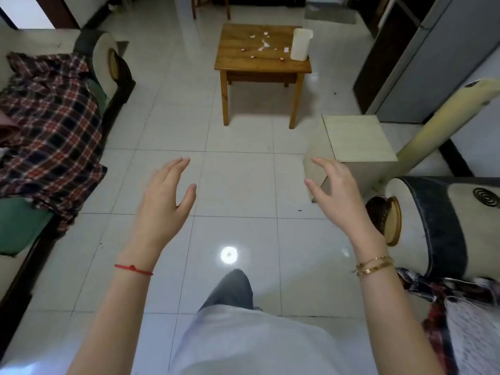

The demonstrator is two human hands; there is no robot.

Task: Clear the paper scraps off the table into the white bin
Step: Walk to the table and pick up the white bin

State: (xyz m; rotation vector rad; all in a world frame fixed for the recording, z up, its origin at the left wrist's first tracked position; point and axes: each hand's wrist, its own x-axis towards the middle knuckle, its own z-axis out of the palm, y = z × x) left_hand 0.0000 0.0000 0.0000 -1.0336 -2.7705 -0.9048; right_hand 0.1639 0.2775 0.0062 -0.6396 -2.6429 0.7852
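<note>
A small wooden table point(232, 60) stands ahead across the tiled floor. Several white and red paper scraps point(263, 46) lie scattered over its top. The white bin point(300, 44) stands upright on the table's right side, near the front right corner. My left hand point(165, 196) and my right hand point(335, 190) are raised in front of me over the floor, well short of the table. Both are empty, with fingers spread and slightly curled.
A sofa with a plaid blanket point(51, 109) lines the left side. A low beige side table point(357, 139) and a sofa arm point(433, 220) sit on the right. A grey cabinet point(433, 58) stands at the far right. White tiled floor point(238, 158) runs between me and the table.
</note>
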